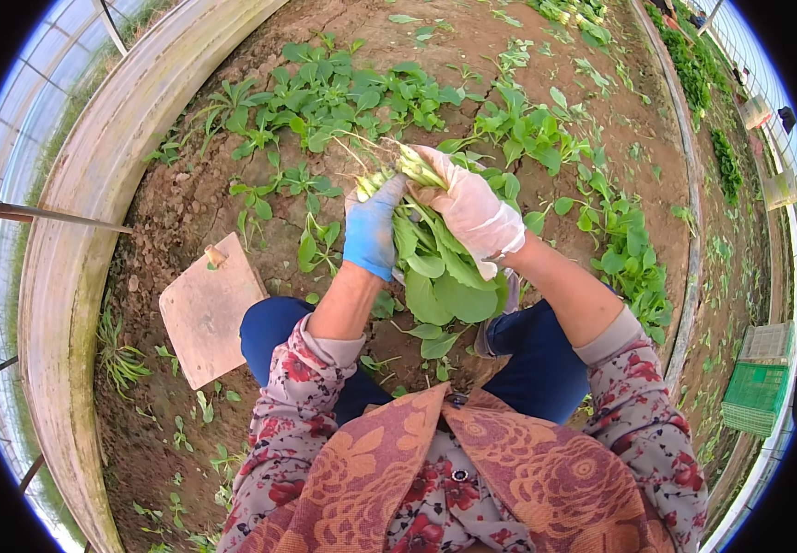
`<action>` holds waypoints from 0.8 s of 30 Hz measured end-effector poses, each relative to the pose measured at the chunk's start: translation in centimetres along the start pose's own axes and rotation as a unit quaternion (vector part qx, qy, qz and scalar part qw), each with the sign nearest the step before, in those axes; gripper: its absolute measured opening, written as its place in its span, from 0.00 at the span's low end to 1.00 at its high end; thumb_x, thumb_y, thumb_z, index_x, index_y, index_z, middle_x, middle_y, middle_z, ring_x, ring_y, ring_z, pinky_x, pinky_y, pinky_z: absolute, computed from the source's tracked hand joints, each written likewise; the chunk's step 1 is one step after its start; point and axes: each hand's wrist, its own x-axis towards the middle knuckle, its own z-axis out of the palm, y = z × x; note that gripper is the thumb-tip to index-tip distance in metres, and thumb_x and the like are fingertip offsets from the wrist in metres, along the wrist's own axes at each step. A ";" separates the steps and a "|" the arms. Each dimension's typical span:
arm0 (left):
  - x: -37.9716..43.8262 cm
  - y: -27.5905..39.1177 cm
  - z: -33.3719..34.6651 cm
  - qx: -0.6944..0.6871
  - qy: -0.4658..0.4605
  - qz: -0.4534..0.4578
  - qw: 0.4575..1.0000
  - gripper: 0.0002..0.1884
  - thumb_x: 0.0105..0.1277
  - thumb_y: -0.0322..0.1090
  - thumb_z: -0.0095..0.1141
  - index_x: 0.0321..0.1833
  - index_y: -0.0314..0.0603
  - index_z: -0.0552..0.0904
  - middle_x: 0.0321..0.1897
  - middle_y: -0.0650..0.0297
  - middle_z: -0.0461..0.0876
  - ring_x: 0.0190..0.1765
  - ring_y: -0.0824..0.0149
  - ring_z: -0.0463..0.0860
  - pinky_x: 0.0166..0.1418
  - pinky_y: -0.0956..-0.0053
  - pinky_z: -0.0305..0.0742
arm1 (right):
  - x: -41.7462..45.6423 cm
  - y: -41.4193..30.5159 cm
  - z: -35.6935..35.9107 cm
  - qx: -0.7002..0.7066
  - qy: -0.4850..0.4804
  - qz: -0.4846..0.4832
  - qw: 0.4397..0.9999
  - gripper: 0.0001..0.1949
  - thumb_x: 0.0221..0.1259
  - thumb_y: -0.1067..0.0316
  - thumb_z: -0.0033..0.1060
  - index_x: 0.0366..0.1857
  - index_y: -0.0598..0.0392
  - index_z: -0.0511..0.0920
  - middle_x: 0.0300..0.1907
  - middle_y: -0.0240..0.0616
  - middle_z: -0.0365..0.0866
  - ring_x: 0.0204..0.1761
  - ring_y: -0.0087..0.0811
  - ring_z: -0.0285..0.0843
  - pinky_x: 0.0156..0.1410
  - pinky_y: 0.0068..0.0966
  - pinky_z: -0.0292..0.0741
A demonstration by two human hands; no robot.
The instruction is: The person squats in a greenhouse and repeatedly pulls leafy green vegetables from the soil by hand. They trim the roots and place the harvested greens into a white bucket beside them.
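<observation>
Between my two gloved hands is a bunch of leafy greens, its pale stems and thin roots pointing up and away from me and its broad leaves hanging toward my lap. My left hand, in a blue glove, grips the bunch at the stem bases. My right hand, in a loose whitish glove, closes around more stems on the other side. The fingers partly hide where the two handfuls meet. Rooted greens grow in the soil just beyond my hands.
A flat board with a knob lies on the soil by my left knee. More greens grow to the right. Harvested bunches lie at the far top. Plastic sheeting edges the left side; a green crate stands far right.
</observation>
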 end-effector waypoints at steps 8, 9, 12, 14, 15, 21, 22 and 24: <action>-0.4 0.8 0.0 0.046 -0.051 -0.003 0.998 0.12 0.62 0.27 0.66 0.48 0.36 0.82 0.40 0.63 0.86 0.36 0.71 0.85 0.40 0.75 0.82 | -0.1 2.0 0.0 0.065 0.042 0.025 0.997 0.26 0.67 0.67 0.59 0.67 0.61 0.65 0.54 0.39 0.79 0.52 0.24 0.75 0.60 0.23 0.71; -0.4 0.9 0.1 0.062 -0.059 0.005 0.996 0.13 0.62 0.28 0.66 0.49 0.37 0.82 0.41 0.63 0.86 0.37 0.72 0.84 0.41 0.76 0.81 | -0.1 2.2 0.0 0.067 0.042 0.025 0.997 0.26 0.67 0.67 0.59 0.67 0.61 0.65 0.54 0.38 0.79 0.52 0.24 0.75 0.60 0.23 0.71; -0.5 1.7 -0.1 0.141 -0.075 0.019 0.987 0.16 0.63 0.32 0.68 0.52 0.37 0.81 0.43 0.64 0.85 0.40 0.74 0.83 0.45 0.78 0.80 | -0.1 2.2 -0.1 0.072 0.029 0.022 0.997 0.25 0.67 0.68 0.58 0.66 0.61 0.66 0.54 0.37 0.79 0.52 0.23 0.74 0.59 0.22 0.72; -0.5 2.0 -0.5 0.170 -0.073 0.019 0.983 0.17 0.62 0.34 0.68 0.52 0.37 0.80 0.42 0.64 0.85 0.40 0.74 0.83 0.44 0.78 0.80 | -0.3 1.0 -0.1 0.074 0.004 0.018 0.997 0.24 0.67 0.69 0.58 0.66 0.60 0.67 0.53 0.35 0.79 0.51 0.23 0.74 0.58 0.22 0.72; -0.5 1.9 -0.5 0.181 -0.075 0.017 0.980 0.18 0.62 0.34 0.69 0.52 0.37 0.80 0.42 0.64 0.85 0.40 0.74 0.83 0.44 0.78 0.80 | -0.5 0.5 -0.1 0.044 0.015 0.022 0.999 0.24 0.67 0.70 0.57 0.66 0.60 0.67 0.54 0.35 0.78 0.52 0.23 0.73 0.59 0.22 0.72; -1.3 1.9 0.8 0.068 -0.133 -0.053 0.987 0.17 0.61 0.35 0.70 0.51 0.40 0.82 0.42 0.66 0.86 0.40 0.72 0.84 0.44 0.75 0.80 | -1.0 0.3 -0.1 0.127 0.034 -0.003 0.991 0.22 0.68 0.74 0.53 0.66 0.58 0.66 0.56 0.34 0.77 0.54 0.22 0.72 0.61 0.22 0.70; -1.4 1.7 0.9 0.065 -0.130 -0.055 0.988 0.16 0.61 0.34 0.69 0.51 0.41 0.82 0.42 0.67 0.86 0.41 0.72 0.84 0.45 0.74 0.81 | -1.1 -0.3 0.3 0.131 0.036 -0.004 0.991 0.22 0.68 0.75 0.52 0.66 0.58 0.66 0.57 0.34 0.76 0.55 0.22 0.72 0.62 0.22 0.70; -1.3 1.2 0.8 0.040 -0.134 -0.048 0.989 0.16 0.62 0.33 0.68 0.52 0.40 0.82 0.43 0.66 0.86 0.42 0.72 0.84 0.46 0.73 0.81 | -1.4 -0.7 0.9 0.091 0.040 -0.033 0.995 0.23 0.68 0.76 0.50 0.67 0.58 0.65 0.57 0.37 0.77 0.55 0.26 0.73 0.62 0.23 0.71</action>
